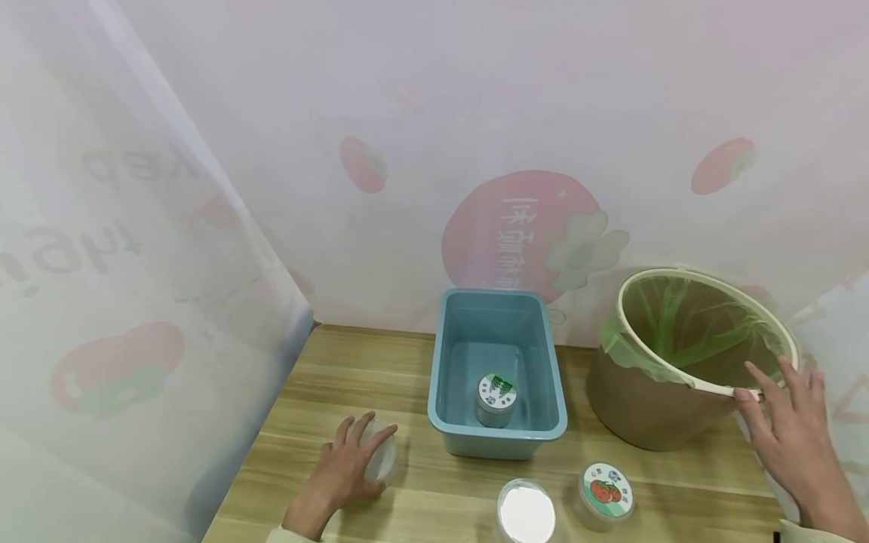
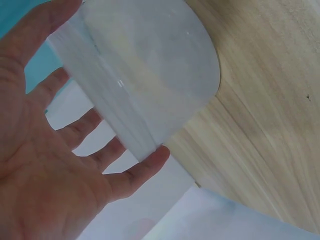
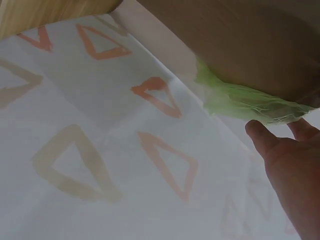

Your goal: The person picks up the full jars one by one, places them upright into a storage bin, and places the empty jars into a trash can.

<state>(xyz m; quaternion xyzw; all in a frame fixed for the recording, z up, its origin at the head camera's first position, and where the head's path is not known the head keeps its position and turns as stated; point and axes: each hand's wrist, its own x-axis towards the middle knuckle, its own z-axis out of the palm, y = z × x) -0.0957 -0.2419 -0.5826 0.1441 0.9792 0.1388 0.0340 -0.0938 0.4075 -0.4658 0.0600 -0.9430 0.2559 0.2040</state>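
In the head view my left hand (image 1: 345, 471) spans a clear, round plastic tub (image 1: 385, 457) on the left of the table. The left wrist view has its thumb and fingertips around the rim of this see-through tub (image 2: 150, 70). Over on the right, my right hand (image 1: 790, 426) is at the near rim of a brown waste bin (image 1: 645, 407), fingers spread and fairly straight. A green bin liner (image 3: 250, 102) hangs over the bin's edge beside that hand. Whether the fingertips touch the rim I cannot tell.
A blue plastic basin (image 1: 437, 377) stands mid-table, holding a tub with a green vegetable label (image 1: 496, 392). Nearer me are a tub with a blank white top (image 1: 526, 514) and a tomato-labelled tub (image 1: 606, 490). Printed curtains (image 1: 407, 249) enclose the wooden table (image 1: 360, 362).
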